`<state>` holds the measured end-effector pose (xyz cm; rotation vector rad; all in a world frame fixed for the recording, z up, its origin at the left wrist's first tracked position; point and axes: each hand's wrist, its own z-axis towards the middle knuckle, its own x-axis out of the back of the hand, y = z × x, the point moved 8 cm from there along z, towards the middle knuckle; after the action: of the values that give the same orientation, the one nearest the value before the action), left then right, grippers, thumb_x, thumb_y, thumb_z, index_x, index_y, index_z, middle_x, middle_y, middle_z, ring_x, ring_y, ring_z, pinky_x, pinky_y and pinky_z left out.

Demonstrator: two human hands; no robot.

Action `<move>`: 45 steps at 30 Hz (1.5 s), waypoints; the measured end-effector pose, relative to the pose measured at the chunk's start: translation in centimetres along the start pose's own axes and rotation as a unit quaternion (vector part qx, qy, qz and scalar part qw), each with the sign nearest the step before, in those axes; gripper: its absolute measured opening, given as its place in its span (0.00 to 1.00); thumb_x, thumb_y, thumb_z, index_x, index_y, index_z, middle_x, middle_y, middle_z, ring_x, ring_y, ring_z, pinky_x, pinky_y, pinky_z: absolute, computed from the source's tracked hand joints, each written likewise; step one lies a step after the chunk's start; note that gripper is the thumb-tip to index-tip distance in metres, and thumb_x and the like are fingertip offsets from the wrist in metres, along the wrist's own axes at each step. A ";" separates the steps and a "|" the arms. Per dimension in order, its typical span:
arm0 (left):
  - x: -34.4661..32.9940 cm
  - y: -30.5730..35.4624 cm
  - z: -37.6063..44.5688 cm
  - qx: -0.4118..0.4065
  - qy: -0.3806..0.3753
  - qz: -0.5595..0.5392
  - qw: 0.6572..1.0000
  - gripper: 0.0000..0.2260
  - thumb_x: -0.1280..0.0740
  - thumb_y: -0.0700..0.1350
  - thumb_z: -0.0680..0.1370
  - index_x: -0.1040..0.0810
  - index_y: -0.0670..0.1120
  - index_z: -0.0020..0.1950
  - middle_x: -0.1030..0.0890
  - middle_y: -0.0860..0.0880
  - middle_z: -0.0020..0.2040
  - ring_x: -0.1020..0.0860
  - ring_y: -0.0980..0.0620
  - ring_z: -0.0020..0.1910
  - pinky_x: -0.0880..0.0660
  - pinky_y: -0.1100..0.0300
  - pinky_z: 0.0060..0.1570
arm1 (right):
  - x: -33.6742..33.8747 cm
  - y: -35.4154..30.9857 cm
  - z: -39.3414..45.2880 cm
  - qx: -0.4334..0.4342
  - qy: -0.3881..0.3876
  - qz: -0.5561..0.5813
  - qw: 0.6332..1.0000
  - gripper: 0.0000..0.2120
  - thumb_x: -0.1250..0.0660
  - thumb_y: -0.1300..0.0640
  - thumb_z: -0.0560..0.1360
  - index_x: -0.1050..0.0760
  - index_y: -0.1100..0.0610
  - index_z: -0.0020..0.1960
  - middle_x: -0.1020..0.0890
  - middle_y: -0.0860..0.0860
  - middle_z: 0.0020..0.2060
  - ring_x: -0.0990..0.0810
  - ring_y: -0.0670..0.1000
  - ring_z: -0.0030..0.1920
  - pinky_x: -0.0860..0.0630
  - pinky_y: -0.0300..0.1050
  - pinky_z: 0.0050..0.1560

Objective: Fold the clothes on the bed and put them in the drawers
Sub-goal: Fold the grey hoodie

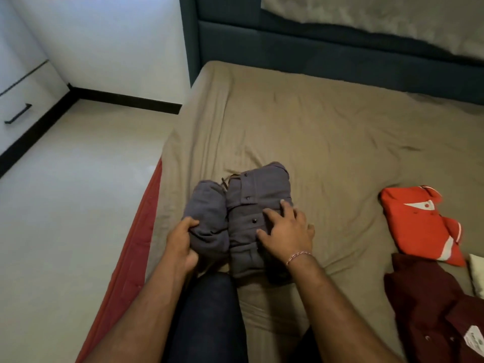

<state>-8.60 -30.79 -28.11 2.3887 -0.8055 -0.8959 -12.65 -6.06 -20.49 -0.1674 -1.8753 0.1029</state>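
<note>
Under both hands, on the near part of the bed, a grey buttoned shirt is lying as a folded bundle, its long axis running away from the person toward the headboard. The left hand is making the grip: its fingers are curling round the loose rolled flap at the bundle's left edge, so this grip is clamped on the grey shirt's side fold. The right hand is pressing flat on the button strip with fingers spread and straight, holding nothing, just pinning the main body down. From the left grip, the bulk of the shirt is lying to the right and slightly forward, touching it; the flap in hand is sitting just beside the main fold, not yet laid over it. By my judgement, the coming move is turning on that sideways relation: the flap needs carrying rightward across the long axis, toward the pressing hand, and the left hand is the nearer one for it. Well to the right of both hands, an orange shirt and a maroon shirt are waiting on the bed. Far left of the grip, a white drawer front with a dark handle is showing.
</note>
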 end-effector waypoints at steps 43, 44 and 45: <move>-11.6 -17.0 -4.2 0.085 -0.093 0.002 0.992 0.34 0.24 0.62 0.72 0.22 0.44 0.72 0.18 0.40 0.67 0.19 0.39 0.65 0.24 0.41 0.67 | -0.4 5.0 -7.0 0.207 0.031 0.000 0.978 0.12 0.40 0.46 0.77 0.23 0.47 0.57 0.23 0.47 0.55 0.22 0.54 0.54 0.27 0.53 0.52; -11.3 -16.8 -3.8 0.056 -0.066 0.041 0.995 0.33 0.21 0.58 0.70 0.22 0.46 0.71 0.16 0.42 0.64 0.16 0.41 0.61 0.20 0.43 0.61 | 0.8 6.1 -6.5 0.185 0.113 0.049 0.975 0.11 0.38 0.45 0.76 0.24 0.46 0.55 0.23 0.46 0.52 0.23 0.51 0.52 0.27 0.51 0.50; -10.9 -16.6 -3.5 0.026 -0.039 0.067 0.997 0.30 0.19 0.54 0.70 0.22 0.48 0.69 0.15 0.44 0.61 0.15 0.42 0.57 0.17 0.43 0.56 | 2.0 7.9 -6.0 0.145 0.182 0.090 0.968 0.11 0.36 0.44 0.75 0.24 0.46 0.56 0.23 0.45 0.53 0.24 0.51 0.52 0.26 0.51 0.51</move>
<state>-6.91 -10.86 -30.85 2.3237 -1.0177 -0.9297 -7.02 2.00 -18.04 -0.1435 -1.4570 0.4403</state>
